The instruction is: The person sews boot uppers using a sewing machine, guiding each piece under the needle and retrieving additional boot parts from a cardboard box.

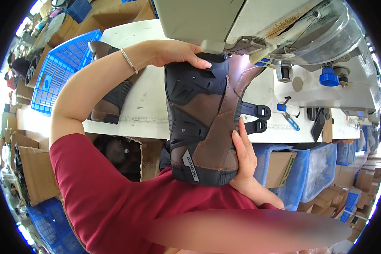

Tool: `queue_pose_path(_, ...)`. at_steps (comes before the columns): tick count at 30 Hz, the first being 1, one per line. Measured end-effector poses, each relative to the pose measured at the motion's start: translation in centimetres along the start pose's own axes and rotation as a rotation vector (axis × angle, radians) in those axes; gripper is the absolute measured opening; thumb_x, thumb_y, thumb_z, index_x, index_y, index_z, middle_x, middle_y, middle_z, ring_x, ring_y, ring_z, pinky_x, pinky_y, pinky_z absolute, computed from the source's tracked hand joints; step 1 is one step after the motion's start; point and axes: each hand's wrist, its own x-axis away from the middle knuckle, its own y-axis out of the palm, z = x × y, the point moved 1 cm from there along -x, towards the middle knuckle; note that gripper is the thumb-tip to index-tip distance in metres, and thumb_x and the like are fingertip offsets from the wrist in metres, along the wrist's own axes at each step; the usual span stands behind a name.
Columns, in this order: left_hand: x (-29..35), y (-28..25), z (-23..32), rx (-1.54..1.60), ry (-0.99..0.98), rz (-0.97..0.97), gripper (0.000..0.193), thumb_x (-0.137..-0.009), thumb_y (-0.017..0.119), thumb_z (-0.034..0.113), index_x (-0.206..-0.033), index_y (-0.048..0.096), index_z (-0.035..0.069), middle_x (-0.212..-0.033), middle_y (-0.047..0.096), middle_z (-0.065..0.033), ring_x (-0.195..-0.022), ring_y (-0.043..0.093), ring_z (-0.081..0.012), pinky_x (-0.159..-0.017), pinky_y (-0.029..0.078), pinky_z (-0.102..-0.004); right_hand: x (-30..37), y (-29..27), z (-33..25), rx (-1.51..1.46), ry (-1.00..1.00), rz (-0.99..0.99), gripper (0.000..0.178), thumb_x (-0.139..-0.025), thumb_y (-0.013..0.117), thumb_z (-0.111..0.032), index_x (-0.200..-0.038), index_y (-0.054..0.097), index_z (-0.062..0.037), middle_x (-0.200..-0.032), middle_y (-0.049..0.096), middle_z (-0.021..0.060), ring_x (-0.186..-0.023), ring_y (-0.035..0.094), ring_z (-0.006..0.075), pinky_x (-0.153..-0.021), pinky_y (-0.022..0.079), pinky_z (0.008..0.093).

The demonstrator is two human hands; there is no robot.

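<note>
A brown and black boot upper (199,122), with moulded dark panels, stitched seams and a pale label, stands between my hands under the sewing machine head (207,21). My left hand (180,55) is closed on its far edge, the thumb lying over the front and the other fingers partly hidden. From the near right side, my right hand (244,158) holds the lower end, its fingers along the side and the palm behind. Two black buckle straps (258,118) stick out to the right. The far right part of the upper lies under the lit needle area, where the needle is hidden.
A second similar boot upper (108,103) lies on the white table (142,114) beside a blue crate (61,67). Blue-handled snips (291,122) and a dark phone-like object (318,129) lie right. Below the table edge stand a blue plastic-lined bin (317,169) and cardboard boxes (38,173).
</note>
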Motion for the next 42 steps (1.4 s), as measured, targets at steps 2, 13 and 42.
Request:
queue_pose_path(2, 0.0, 0.0, 0.5, -0.07, 0.083, 0.033, 0.061, -0.081, 0.072, 0.026, -0.133, 0.048, 0.006, -0.125, 0.057, -0.0042, -0.11, 0.054, -0.0137, -0.097, 0.044, -0.0287, 0.0, 0.3, -0.3, 0.028, -0.009, -0.004, 0.055, -0.074, 0.066, -0.003, -0.126, 0.05, 0.0042, -0.135, 0.04, 0.0354, -0.121, 0.048, 0.0463, -0.098, 0.043, 0.042)
queue_pose_path(13, -1.2, -0.8, -0.4, -0.112, 0.101, 0.092, 0.062, -0.077, 0.076, 0.025, -0.129, 0.05, 0.003, -0.121, 0.058, -0.0077, -0.107, 0.054, -0.0141, -0.094, 0.045, -0.0277, -0.7, -0.1, -1.3, 0.198, 0.002, -0.05, 0.064, -0.068, 0.068, -0.004, -0.129, 0.049, -0.0006, -0.136, 0.04, 0.0327, -0.115, 0.054, 0.0426, -0.088, 0.049, 0.0415)
queue_pose_path(42, -1.5, -2.1, -0.2, -0.287, 0.288, 0.305, 0.054, -0.067, 0.079, 0.023, -0.116, 0.062, 0.01, -0.112, 0.063, -0.0065, -0.101, 0.058, -0.0176, -0.092, 0.047, -0.0291, -3.2, -0.6, -1.4, 0.011, 0.153, -0.051, 0.067, -0.069, 0.07, -0.002, -0.131, 0.047, 0.0014, -0.138, 0.037, 0.0321, -0.122, 0.047, 0.0438, -0.101, 0.039, 0.0416)
